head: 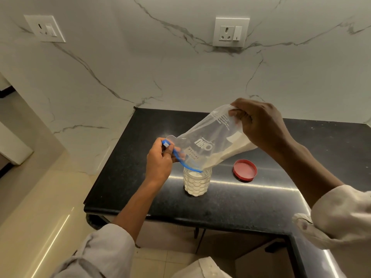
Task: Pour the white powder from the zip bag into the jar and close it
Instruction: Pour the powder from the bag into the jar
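Observation:
A clear zip bag (210, 141) with a blue zip strip is tilted mouth-down over an open clear jar (197, 182) on the black counter. White powder lies along the bag's lower side and reaches the jar's mouth. The jar is mostly full of white powder. My left hand (160, 160) pinches the blue zip end at the bag's mouth, just left of the jar. My right hand (261, 125) grips the bag's raised bottom corner, up and to the right. The red lid (245, 170) lies flat on the counter, right of the jar.
The black counter (140, 189) ends at a left edge and a front edge near me, with pale floor tiles (40, 207) beyond. A marble wall behind carries two socket plates (230, 31).

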{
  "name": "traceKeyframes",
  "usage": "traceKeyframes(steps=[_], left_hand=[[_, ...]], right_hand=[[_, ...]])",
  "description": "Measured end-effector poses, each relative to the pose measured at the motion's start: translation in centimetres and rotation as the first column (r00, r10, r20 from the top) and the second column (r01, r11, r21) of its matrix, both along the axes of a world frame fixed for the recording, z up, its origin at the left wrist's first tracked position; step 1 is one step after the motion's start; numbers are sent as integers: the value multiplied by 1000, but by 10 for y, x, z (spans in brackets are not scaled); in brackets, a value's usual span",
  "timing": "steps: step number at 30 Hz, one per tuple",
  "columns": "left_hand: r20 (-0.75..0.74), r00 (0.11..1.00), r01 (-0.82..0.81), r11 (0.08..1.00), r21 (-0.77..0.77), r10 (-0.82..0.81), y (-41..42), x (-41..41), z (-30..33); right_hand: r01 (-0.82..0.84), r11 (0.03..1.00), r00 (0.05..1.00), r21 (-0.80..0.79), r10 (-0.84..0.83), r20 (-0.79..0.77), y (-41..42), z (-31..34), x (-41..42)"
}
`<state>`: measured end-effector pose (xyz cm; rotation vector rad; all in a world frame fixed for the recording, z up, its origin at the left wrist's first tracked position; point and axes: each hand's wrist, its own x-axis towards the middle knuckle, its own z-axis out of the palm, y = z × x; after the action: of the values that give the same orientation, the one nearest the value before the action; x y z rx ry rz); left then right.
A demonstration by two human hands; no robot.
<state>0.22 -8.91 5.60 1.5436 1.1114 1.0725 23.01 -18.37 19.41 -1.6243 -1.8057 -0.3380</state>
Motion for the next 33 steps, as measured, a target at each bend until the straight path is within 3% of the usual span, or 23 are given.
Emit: traceKeyframes(steps=[10,14,33], left_hand=[[53,999,5,998,-55,-2,-2,-1,-3],[56,998,12,999,-41,-10,-1,1,-3],[46,998,-33,999,-42,35,-1,-3,-1]], right_hand=[[-12,995,999,-98,17,47,3,1,3],[-27,999,998,-25,28,48,3,6,1],[-44,997,998,-69,47,49,8,11,-1]])
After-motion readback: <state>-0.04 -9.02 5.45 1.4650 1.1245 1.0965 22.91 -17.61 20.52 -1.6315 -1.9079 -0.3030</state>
